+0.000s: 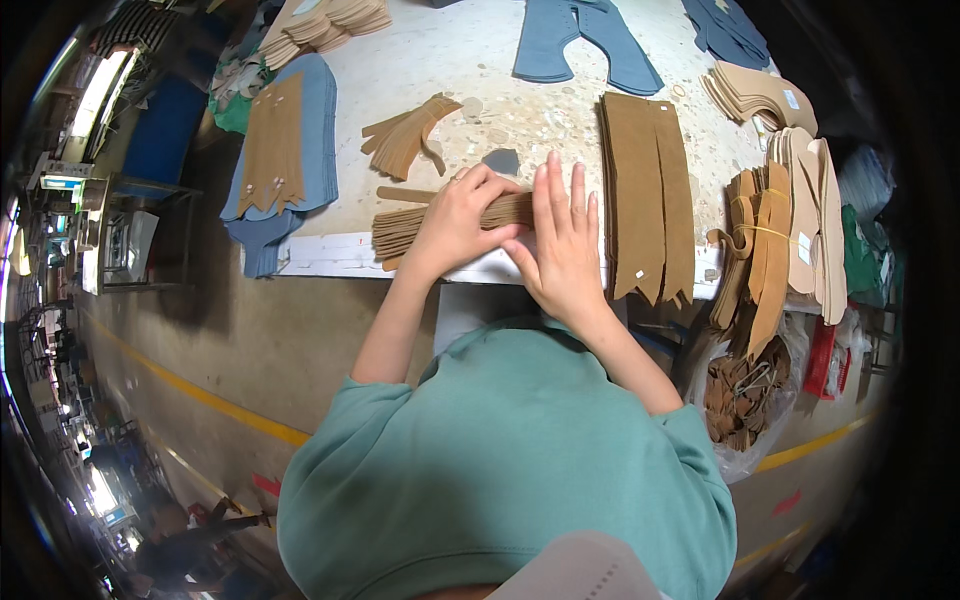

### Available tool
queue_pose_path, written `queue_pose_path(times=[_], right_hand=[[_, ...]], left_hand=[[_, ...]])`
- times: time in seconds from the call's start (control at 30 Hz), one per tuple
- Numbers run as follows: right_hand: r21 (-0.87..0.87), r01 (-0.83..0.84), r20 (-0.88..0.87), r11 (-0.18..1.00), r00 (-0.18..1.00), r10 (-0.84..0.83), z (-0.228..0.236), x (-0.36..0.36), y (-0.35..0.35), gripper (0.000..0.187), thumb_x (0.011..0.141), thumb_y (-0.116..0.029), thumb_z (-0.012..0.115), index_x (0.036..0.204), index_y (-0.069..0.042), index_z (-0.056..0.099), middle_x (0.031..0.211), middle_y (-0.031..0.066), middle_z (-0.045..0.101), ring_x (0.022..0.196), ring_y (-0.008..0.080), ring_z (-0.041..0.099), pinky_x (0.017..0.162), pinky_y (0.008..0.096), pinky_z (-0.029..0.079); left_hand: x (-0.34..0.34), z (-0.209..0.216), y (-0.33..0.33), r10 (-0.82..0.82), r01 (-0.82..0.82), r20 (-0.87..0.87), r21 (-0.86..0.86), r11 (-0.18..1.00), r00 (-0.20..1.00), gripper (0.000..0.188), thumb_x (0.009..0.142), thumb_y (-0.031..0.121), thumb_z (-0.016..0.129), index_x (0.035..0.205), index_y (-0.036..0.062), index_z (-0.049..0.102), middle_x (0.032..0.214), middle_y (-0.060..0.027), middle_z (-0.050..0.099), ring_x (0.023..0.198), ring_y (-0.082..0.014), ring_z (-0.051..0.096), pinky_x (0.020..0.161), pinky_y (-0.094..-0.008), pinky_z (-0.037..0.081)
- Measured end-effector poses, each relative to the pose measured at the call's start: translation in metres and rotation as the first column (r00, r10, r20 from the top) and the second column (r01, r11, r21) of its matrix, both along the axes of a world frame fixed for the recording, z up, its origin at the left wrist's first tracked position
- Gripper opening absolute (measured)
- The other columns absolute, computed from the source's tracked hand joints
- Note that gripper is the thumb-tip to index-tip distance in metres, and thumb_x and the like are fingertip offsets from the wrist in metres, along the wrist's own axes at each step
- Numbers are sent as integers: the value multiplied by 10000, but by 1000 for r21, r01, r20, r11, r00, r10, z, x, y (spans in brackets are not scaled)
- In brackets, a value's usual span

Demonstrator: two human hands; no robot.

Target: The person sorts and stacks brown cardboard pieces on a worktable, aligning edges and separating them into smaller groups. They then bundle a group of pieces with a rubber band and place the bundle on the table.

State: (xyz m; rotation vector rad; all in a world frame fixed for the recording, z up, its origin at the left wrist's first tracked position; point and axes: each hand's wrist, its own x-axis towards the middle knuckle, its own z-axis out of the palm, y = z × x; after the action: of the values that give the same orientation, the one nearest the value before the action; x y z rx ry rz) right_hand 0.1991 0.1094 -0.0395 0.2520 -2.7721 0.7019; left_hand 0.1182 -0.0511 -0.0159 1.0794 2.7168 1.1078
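A thick stack of narrow brown leather-like strips lies crosswise at the table's near edge. My left hand is closed over its middle, fingers on the far side and thumb on the near side. Against the right end of that stack rests my right hand, its fingers stretched out and the thumb spread toward the left hand. The palm hides that end of the strips. Just beyond the stack lie a single brown strip and a small dark grey piece. Farther off is a fanned bundle of tan strips.
Right of my hands are long brown panels with notched ends. Tied brown pieces overhang the right edge, above a plastic bag of scraps. Blue panels carry tan pieces at left. More blue pieces lie at the back.
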Motion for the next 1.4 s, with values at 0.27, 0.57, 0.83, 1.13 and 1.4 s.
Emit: queue_pose_path(times=[0.27,0.57,0.83,1.13,1.4], right_hand=[[-286,-121,55,951,988,142,22,-1,10,598,971,-348,516,1454,-26,373,1523,205,305,1430,394,241,1137,513,233],[-612,-127,-383,781,911,-151,80,-18,10,133,785,-20,733,891,-34,652,853,69,645,732,156,593,585,261,444],[-751,-130,-305,648,938,-165,85,-29,0,143,784,-50,773,862,-12,660,757,54,656,627,81,607,551,214,481],[-830,-121,-189,545,979,-72,87,-27,-1,201,867,6,684,1043,21,589,951,43,630,840,76,604,725,217,520],[-921,-136,-146,365,989,2,78,-30,-3,183,880,-1,650,1060,9,616,976,40,641,881,67,603,748,205,512]], left_hand=[[2,12,-7,-4,5,38,-24,1000,999,381,709,158,781,1042,41,639,989,-104,590,965,-292,608,837,-381,501],[21,29,31,-157,-300,425,813,500,891,376,889,-39,632,1227,-50,466,1099,-167,647,989,-166,648,834,-260,535],[31,24,45,-74,-298,371,835,463,926,349,906,-9,624,1215,-49,467,988,-155,681,896,-142,656,754,-245,536],[35,26,46,-117,-365,436,850,379,892,347,941,101,622,1222,-47,484,1024,-130,658,860,-117,639,722,-224,522],[27,22,39,-298,-467,579,803,369,759,340,938,124,630,1211,-43,516,1140,-101,603,975,-122,621,845,-254,512]])
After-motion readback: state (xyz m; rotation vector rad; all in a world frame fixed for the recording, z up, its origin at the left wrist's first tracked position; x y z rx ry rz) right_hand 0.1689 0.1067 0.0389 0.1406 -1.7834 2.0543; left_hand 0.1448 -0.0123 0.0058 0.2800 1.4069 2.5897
